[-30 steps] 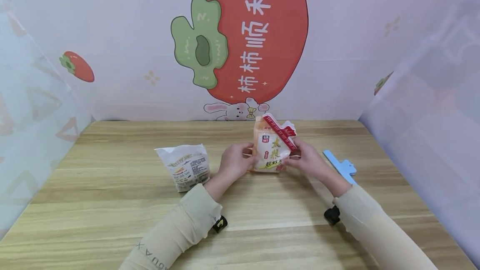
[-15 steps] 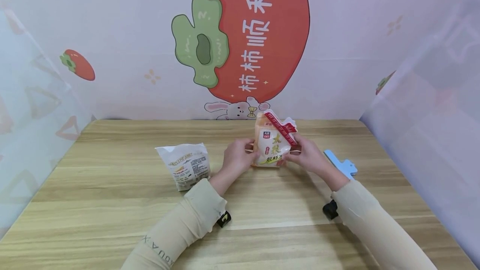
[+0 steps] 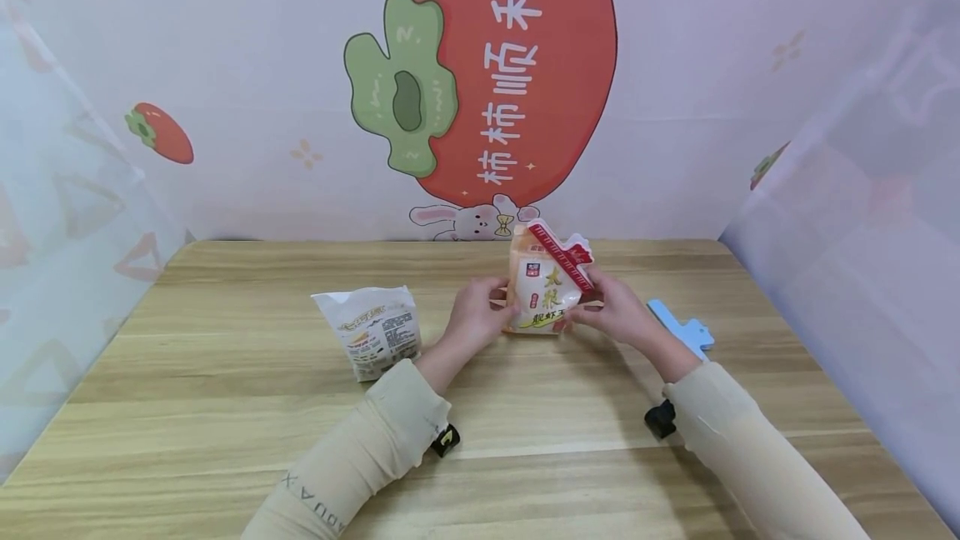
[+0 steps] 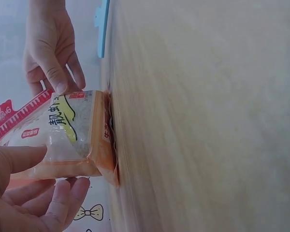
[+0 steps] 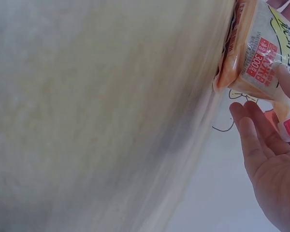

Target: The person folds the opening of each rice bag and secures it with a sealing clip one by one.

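An orange-and-white food bag (image 3: 534, 290) with Chinese print stands upright toward the back of the table, in the middle. A red-and-white bag clip (image 3: 561, 255) sits slantwise across its upper right corner. My left hand (image 3: 476, 311) grips the bag's left side, thumb on the front and fingers behind. On the opposite side my right hand (image 3: 617, 315) holds the bag's lower right, just below the clip, its thumb on the front face. In the left wrist view, the bag's bottom end (image 4: 106, 140) is right at the tabletop.
A white printed bag (image 3: 378, 336) stands to the left, close to my left forearm. Beyond my right wrist lies a light blue clip (image 3: 686, 330), partly hidden by the arm. A patterned cloth wall (image 3: 262, 182) closes off the table's back edge.
Over the first half second both hands shifted the clipped bag slightly up and away in the head view. Since then bag and hands have stayed nearly still.
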Tool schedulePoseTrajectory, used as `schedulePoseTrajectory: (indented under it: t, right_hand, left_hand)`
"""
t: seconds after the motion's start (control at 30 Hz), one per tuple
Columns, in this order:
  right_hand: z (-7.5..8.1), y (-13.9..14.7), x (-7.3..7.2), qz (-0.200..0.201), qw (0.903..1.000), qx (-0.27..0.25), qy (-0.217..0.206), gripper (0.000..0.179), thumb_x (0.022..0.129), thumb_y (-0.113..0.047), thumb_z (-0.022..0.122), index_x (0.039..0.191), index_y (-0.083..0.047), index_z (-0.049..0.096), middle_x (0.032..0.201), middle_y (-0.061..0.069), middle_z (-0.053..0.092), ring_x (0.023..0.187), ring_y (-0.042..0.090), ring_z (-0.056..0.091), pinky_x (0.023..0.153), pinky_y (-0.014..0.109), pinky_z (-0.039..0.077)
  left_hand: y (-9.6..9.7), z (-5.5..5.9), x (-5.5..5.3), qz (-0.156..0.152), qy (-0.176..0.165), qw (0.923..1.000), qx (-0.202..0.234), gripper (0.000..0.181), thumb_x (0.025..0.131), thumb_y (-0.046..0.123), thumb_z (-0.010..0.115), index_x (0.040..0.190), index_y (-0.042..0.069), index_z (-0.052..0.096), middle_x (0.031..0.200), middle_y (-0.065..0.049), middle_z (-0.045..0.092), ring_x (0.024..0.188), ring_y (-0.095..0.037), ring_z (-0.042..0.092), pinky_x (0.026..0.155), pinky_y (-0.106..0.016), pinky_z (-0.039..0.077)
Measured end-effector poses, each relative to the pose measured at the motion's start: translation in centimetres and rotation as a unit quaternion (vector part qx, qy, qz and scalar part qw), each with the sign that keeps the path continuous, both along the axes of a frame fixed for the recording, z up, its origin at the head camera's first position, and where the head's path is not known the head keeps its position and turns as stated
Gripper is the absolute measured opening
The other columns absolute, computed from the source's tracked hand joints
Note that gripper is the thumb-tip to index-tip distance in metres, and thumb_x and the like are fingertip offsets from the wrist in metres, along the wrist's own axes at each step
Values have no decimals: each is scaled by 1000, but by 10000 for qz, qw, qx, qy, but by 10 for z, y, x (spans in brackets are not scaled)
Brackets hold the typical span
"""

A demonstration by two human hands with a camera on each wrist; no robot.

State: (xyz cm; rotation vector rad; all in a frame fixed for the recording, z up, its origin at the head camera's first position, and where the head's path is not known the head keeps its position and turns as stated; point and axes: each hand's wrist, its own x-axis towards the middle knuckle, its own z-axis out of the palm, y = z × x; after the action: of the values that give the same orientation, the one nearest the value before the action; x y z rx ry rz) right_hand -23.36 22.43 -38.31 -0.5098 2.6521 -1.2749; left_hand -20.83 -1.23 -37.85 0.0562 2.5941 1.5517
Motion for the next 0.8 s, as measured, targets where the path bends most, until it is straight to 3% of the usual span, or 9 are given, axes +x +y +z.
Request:
schedulePoseTrajectory:
  t: [0.33,0.57,0.8]
  right_hand:
    - [0,5,2,-89,9990,-425,-77,61,90,-8,73,141,2,42,133,25,55,117,41,60,93,40,56]
    - [9,11,16,-201,9984,-512,117,66,92,-13,71,147,-1,37,143,25,48,122,44,56,98,46,53]
    - [17,16,30,-477,9967,-599,267,63,94,-14,69,147,-2,37,147,23,42,128,46,50,102,56,47]
  left_hand:
    - [-10,0,13,-182,-91,9998,1,54,91,19,72,141,11,53,136,-13,60,119,-29,63,97,-41,54]
    - [-29,7,41,-687,-224,9974,-66,62,93,26,71,148,14,45,146,-9,53,130,-30,55,104,-48,48]
    - [-47,13,66,-1002,147,9946,-220,56,92,29,71,143,14,51,143,-6,57,129,-29,56,103,-47,49]
